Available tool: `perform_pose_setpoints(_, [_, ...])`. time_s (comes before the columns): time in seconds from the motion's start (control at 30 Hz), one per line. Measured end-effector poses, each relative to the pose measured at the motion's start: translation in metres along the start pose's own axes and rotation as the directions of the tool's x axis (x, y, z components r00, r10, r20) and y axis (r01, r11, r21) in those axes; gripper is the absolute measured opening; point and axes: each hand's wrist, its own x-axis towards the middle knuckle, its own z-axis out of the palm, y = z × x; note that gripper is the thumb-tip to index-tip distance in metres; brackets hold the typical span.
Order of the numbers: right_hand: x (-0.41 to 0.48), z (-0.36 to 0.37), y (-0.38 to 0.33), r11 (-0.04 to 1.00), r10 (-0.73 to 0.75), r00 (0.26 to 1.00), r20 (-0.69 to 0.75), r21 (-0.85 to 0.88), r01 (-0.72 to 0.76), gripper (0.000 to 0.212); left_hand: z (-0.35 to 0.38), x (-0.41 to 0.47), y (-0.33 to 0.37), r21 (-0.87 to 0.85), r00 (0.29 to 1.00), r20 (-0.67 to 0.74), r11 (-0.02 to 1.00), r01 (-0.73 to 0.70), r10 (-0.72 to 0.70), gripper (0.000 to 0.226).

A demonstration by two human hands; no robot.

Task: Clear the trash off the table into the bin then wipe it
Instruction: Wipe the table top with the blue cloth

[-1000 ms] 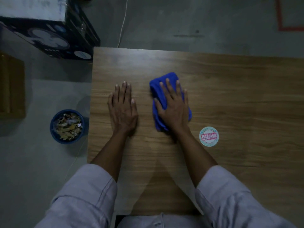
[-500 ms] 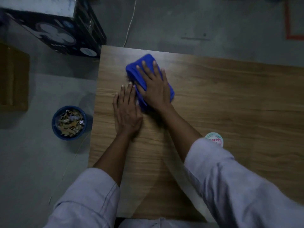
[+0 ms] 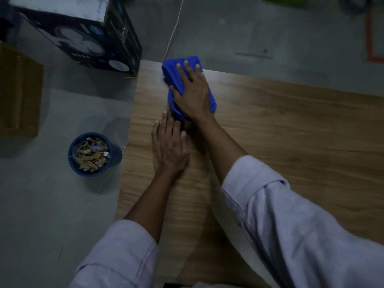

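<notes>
My right hand point(image 3: 192, 91) presses flat on a folded blue cloth point(image 3: 175, 74) at the far left corner of the wooden table point(image 3: 291, 125); the cloth's far end reaches the table's back edge. My left hand point(image 3: 169, 147) lies palm down on the table just in front of the cloth, fingers spread, holding nothing. A round blue bin point(image 3: 93, 154) filled with dry leaves and paper scraps stands on the floor left of the table. My right sleeve hides part of the table's near side.
A dark printed box point(image 3: 83, 36) stands on the floor beyond the table's left corner. A brown cardboard box point(image 3: 18, 90) sits at the far left. A white cable point(image 3: 174, 28) runs along the grey floor behind the table.
My right hand has pushed the blue cloth away from me and leftward, from mid-table to the far left corner. The left hand stayed flat. The round sticker is now out of sight behind my sleeve.
</notes>
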Motion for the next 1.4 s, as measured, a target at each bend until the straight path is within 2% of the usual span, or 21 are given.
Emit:
perform_pose_setpoints(0.1, [-0.038,-0.003,0.025,0.974,-0.203,0.979,0.0,0.099,0.202,0.064,-0.002,-0.002,-0.005,-0.101,0.999,-0.045,0.995,0.008,-0.012,0.05])
perform_pose_setpoints(0.17, [-0.057,-0.02,0.061,0.955,-0.288,0.958,-0.002,0.077,0.288,0.063,-0.007,-0.004,-0.002,-0.176,0.996,-0.069,0.983,0.048,-0.061,0.047])
perform_pose_setpoints(0.27, [-0.039,-0.043,0.092,0.962,-0.267,0.962,-0.059,0.037,0.269,0.065,-0.012,-0.003,0.004,-0.236,0.992,-0.093,0.969,0.066,-0.09,0.037])
perform_pose_setpoints(0.33, [-0.016,-0.044,0.087,0.97,-0.237,0.97,-0.048,0.043,0.239,0.065,-0.011,-0.004,0.004,-0.304,0.989,-0.104,0.95,0.066,-0.102,0.026])
perform_pose_setpoints(0.4, [-0.01,-0.035,0.072,0.959,-0.275,0.961,-0.029,0.064,0.277,0.064,-0.012,-0.007,0.004,-0.361,0.986,-0.131,0.931,0.052,-0.106,0.023])
perform_pose_setpoints(0.5, [-0.042,-0.02,0.053,0.925,-0.34,0.94,-0.03,0.169,0.34,0.063,-0.017,-0.011,0.005,-0.385,0.984,-0.131,0.921,0.062,-0.121,0.043])
perform_pose_setpoints(0.57, [-0.076,-0.011,0.045,0.914,-0.336,0.941,-0.035,0.227,0.335,0.061,-0.017,-0.015,0.003,-0.339,0.996,-0.075,0.94,0.021,-0.049,0.05])
perform_pose_setpoints(0.63, [-0.114,-0.005,0.038,0.914,-0.296,0.955,-0.01,0.287,0.287,0.055,-0.016,-0.032,0.004,-0.374,1.0,0.009,0.927,-0.024,0.029,0.048])
perform_pose_setpoints(0.73, [-0.171,-0.011,0.032,0.917,-0.236,0.97,0.056,0.345,0.203,0.055,-0.03,-0.076,0.014,-0.492,0.997,0.081,0.87,0.036,0.004,0.043])
perform_pose_setpoints(0.8, [-0.195,-0.024,0.029,0.932,-0.2,0.959,0.199,0.342,0.124,0.054,-0.05,-0.1,0.017,-0.592,0.989,0.077,0.792,0.149,-0.129,0.043])
perform_pose_setpoints(0.83, [-0.203,-0.034,0.027,0.928,-0.162,0.953,0.257,0.368,0.059,0.052,-0.062,-0.109,0.017,-0.661,0.967,0.089,0.712,0.238,-0.24,0.047])
perform_pose_setpoints(0.87, [-0.207,-0.042,0.03,0.906,-0.106,0.96,0.261,0.422,-0.015,0.047,-0.072,-0.117,0.015,-0.715,0.936,0.101,0.63,0.304,-0.337,0.051])
perform_pose_setpoints(0.93, [-0.204,-0.061,0.04,0.829,0.072,0.991,0.108,0.546,-0.12,0.038,-0.082,-0.13,0.002,-0.749,0.904,0.116,0.562,0.352,-0.412,0.057])
perform_pose_setpoints(0.97, [-0.199,-0.066,0.045,0.811,0.152,0.988,0.023,0.569,-0.138,0.041,-0.085,-0.136,-0.005,-0.749,0.906,0.133,0.558,0.358,-0.402,0.059])
perform_pose_setpoints(1.03, [-0.187,-0.067,0.049,0.852,0.186,0.982,0.027,0.493,-0.175,0.049,-0.087,-0.149,-0.016,-0.71,0.926,0.159,0.611,0.349,-0.344,0.061])
perform_pose_setpoints(1.1, [-0.18,-0.05,0.046,0.931,0.062,0.992,0.105,0.353,-0.096,0.058,-0.085,-0.159,-0.025,-0.656,0.94,0.172,0.678,0.331,-0.294,0.061])
perform_pose_setpoints(1.17, [-0.182,-0.026,0.035,0.949,-0.055,0.988,0.143,0.314,0.007,0.064,-0.083,-0.165,-0.027,-0.632,0.938,0.186,0.695,0.343,-0.294,0.063])
perform_pose_setpoints(1.27, [-0.208,0.005,0.012,0.946,-0.191,0.967,0.168,0.295,0.135,0.063,-0.081,-0.17,-0.025,-0.58,0.936,0.247,0.735,0.351,-0.252,0.067])
perform_pose_setpoints(1.4, [-0.271,0.024,-0.004,0.904,-0.32,0.924,0.208,0.358,0.233,0.066,-0.087,-0.176,-0.025,-0.528,0.92,0.303,0.76,0.378,-0.247,0.074])
